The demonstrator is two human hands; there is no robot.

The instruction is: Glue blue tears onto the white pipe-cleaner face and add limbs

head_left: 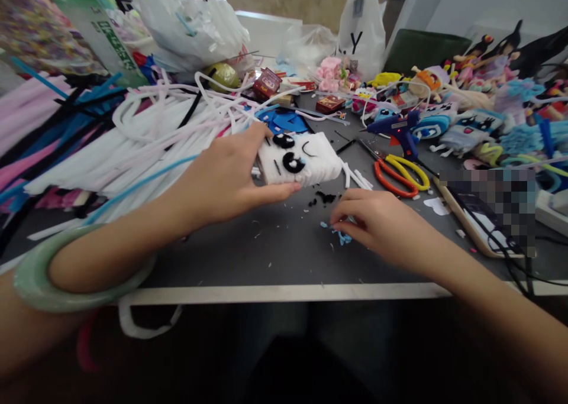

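Note:
My left hand (237,170) is closed around one end of a white fuzzy block-shaped doll (317,155), which it holds tilted above the table. The doll has big black-and-white eyes, short black brow lines and a thin curved mouth. Down on the grey tabletop, my right hand (373,223) pinches at small light blue scraps (342,237). Its fingertips are pressed together, and whatever lies between them is too small to make out. Black fuzz bits (327,197) lie just beyond that hand, with short white stem pieces (358,178) behind them.
Red-and-yellow-handled scissors (394,182) and a blue glue gun (399,131) lie right of centre, near a phone (479,215) with cables. White pipe cleaners (89,164) heap up at left. Finished fuzzy dolls (470,126) crowd the right back. Plastic bags (190,25) stand behind.

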